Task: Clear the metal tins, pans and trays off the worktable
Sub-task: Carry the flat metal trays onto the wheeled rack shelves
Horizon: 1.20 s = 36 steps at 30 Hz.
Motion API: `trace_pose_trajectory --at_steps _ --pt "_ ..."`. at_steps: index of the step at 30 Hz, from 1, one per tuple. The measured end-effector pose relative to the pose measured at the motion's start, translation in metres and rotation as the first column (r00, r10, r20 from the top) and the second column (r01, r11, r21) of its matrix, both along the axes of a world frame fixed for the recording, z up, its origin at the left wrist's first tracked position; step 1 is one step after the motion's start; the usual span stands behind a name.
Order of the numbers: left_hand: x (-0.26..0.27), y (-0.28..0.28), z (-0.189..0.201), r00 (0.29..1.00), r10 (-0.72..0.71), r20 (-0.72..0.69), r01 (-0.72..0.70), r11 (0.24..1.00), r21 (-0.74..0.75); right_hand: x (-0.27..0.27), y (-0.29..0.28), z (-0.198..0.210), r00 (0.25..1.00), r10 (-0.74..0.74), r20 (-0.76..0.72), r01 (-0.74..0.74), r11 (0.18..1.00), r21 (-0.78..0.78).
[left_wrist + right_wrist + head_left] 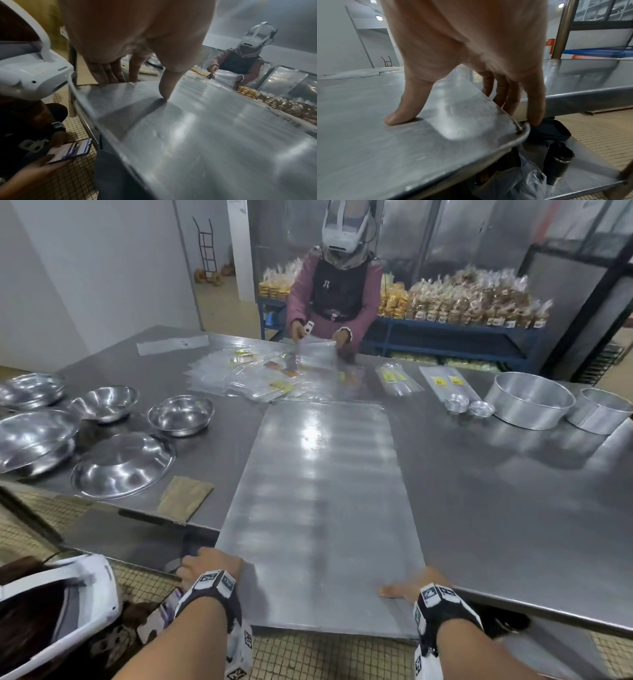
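A large flat metal tray (318, 491) lies upside down on the steel worktable (496, 508), its near end overhanging the front edge. My left hand (209, 568) grips the tray's near left corner, thumb (165, 86) on top of the tray (197, 135) and fingers (106, 73) under the edge. My right hand (416, 583) grips the near right corner, thumb (406, 108) pressed on the tray (385, 148) and fingers (534, 105) curled below its rim.
Several steel bowls (118, 465) sit at the table's left beside a folded cloth (185, 498). Round tins (529, 404) and small foil cups (469, 405) stand at the right. A person (334, 292) across the table handles plastic bags (274, 374). Another person (51, 621) crouches at my left.
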State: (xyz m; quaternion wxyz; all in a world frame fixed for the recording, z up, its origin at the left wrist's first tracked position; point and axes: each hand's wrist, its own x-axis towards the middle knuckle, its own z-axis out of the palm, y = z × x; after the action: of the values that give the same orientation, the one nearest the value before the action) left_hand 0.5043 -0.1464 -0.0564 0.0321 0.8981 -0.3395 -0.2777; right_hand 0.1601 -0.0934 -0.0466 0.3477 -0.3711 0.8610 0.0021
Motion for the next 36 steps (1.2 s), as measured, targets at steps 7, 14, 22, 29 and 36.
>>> trace_pose_trajectory --at_steps 7,14,22,29,36 --pt "0.014 -0.018 -0.010 0.989 -0.093 -0.114 0.093 0.996 -0.006 0.011 0.012 0.006 0.986 -0.158 0.057 0.159 0.987 -0.014" --pt "0.031 -0.001 0.003 0.961 -0.235 -0.143 0.245 0.968 0.055 0.011 0.032 -0.007 0.945 -0.325 0.042 0.326 0.945 -0.031" --pt "0.038 0.006 0.006 0.930 -0.301 -0.210 0.321 0.945 0.063 0.014 0.073 0.000 0.936 -0.350 0.041 0.349 0.937 0.024" --pt "0.034 0.009 0.009 0.899 -0.344 -0.271 0.385 0.916 0.112 0.000 0.099 -0.001 0.939 -0.343 0.029 0.337 0.934 0.122" --pt "0.009 0.001 0.008 0.893 -0.251 -0.374 0.284 0.958 0.035 -0.009 0.092 -0.001 0.941 -0.336 0.034 0.332 0.940 0.078"
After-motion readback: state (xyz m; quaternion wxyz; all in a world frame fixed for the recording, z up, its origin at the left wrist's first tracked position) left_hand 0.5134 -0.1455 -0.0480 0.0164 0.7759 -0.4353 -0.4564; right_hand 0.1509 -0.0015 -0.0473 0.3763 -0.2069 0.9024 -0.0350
